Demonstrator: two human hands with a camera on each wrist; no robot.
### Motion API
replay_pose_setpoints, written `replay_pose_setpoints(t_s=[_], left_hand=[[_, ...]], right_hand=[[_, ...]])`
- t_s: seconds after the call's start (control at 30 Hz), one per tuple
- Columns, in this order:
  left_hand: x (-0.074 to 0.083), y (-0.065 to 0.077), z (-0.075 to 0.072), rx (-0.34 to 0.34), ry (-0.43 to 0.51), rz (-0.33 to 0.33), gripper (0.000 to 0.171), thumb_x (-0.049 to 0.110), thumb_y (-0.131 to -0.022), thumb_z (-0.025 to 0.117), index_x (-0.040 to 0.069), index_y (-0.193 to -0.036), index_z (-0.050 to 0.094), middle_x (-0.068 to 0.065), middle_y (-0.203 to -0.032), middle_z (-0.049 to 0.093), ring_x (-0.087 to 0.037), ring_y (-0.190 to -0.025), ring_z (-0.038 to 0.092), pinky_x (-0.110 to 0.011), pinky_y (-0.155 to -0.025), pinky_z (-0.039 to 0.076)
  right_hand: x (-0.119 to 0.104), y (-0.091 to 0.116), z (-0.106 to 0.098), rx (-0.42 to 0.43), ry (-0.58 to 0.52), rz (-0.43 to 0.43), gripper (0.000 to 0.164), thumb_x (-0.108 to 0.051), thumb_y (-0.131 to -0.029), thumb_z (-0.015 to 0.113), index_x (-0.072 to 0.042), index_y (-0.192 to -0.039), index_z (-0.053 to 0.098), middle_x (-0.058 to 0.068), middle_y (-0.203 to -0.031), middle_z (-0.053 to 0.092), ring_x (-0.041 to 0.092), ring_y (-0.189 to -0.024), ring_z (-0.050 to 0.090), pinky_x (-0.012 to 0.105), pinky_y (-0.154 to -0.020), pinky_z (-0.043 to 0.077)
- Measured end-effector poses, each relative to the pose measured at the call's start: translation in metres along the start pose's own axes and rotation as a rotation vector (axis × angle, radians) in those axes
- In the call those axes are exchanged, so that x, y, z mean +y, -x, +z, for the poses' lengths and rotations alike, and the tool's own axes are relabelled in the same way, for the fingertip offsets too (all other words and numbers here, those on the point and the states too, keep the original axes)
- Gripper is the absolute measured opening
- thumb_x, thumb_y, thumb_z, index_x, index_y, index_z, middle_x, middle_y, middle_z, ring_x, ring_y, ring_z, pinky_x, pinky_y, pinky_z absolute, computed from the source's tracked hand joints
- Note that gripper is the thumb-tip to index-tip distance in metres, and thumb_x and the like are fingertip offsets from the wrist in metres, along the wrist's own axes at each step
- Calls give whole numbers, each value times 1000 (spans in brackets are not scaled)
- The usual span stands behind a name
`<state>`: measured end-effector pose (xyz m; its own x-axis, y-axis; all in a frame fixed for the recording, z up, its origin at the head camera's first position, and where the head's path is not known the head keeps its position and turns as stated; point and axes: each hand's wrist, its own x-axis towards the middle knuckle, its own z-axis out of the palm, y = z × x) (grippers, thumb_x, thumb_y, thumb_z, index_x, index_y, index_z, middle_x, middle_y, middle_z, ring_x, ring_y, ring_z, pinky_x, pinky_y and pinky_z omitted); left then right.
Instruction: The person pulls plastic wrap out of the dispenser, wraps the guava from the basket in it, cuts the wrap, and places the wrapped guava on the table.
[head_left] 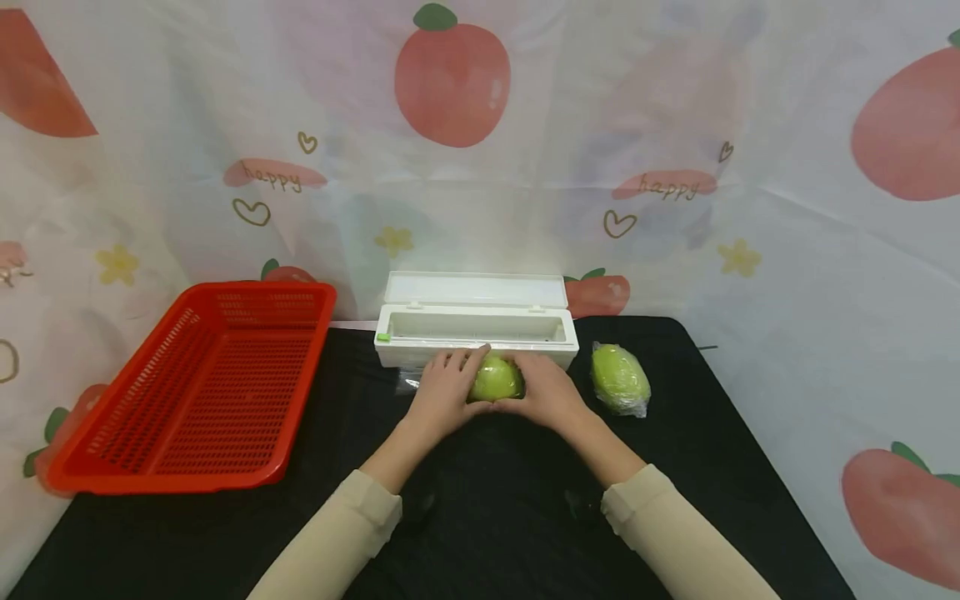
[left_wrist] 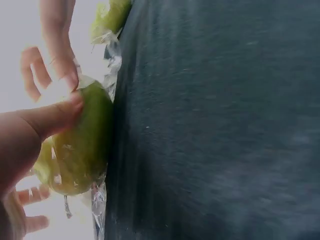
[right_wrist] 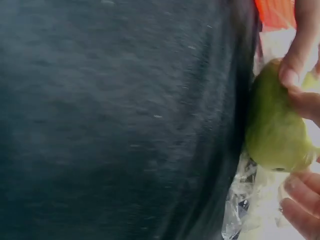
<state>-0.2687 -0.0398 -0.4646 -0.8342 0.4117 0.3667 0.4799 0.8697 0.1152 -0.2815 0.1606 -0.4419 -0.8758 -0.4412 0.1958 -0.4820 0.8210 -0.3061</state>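
Observation:
A green pear (head_left: pixel 496 380) stands on the black table between both hands, right in front of a white cling film dispenser (head_left: pixel 480 352). My left hand (head_left: pixel 447 388) holds its left side, fingers around the far side and thumb at the front. From the right, my right hand (head_left: pixel 548 391) grips it likewise, and the two thumbs meet at the pear's near side. Clear film (left_wrist: pixel 99 205) lies under and beside the pear, and some sticks out left of it in the head view. In the right wrist view, crinkled film (right_wrist: pixel 239 205) shows below the pear.
The dispenser's lid (head_left: pixel 476 289) is raised against the patterned backdrop. A second green pear (head_left: pixel 619 377), wrapped in film, lies to the right. On the left stands a red plastic basket (head_left: pixel 300 417) with slotted walls. The black tabletop (head_left: pixel 495 517) extends toward me.

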Motion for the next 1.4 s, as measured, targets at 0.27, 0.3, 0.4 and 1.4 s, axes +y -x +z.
replay_pose_setpoints(t_s=[0.27,0.3,0.4,1.4], left_hand=[[16,5,-1,68,-36,66,85,49,-83,78,15,-152,40,-14,-140,49,-31,-125,52,-43,-97,51],[16,3,-1,59,-32,51,86,50,-83,78,15,-151,40,-14,-139,49,-31,-124,52,-42,-96,52],[14,0,0,58,-7,10,81,48,-82,79,15,-147,45,-15,-136,51,-32,-122,52,-43,-91,54],[10,-7,-1,-1,95,-67,71,42,-80,83,16,-139,54,-10,-131,54,-29,-120,51,-45,-77,57]], right_hand=[[16,1,-6,-18,-94,-49,74,-37,-77,87,-11,-139,57,9,-132,64,29,-117,61,49,-98,49],[16,4,-7,7,-131,-44,73,-36,-78,86,-11,-139,56,10,-132,64,29,-117,61,49,-98,49],[12,17,-10,182,-245,-2,59,-28,-82,83,-10,-133,61,11,-129,65,30,-116,62,50,-95,51],[-21,-4,35,391,-1126,640,43,-4,-88,51,0,-131,55,15,-125,57,18,-103,53,27,-84,46]])
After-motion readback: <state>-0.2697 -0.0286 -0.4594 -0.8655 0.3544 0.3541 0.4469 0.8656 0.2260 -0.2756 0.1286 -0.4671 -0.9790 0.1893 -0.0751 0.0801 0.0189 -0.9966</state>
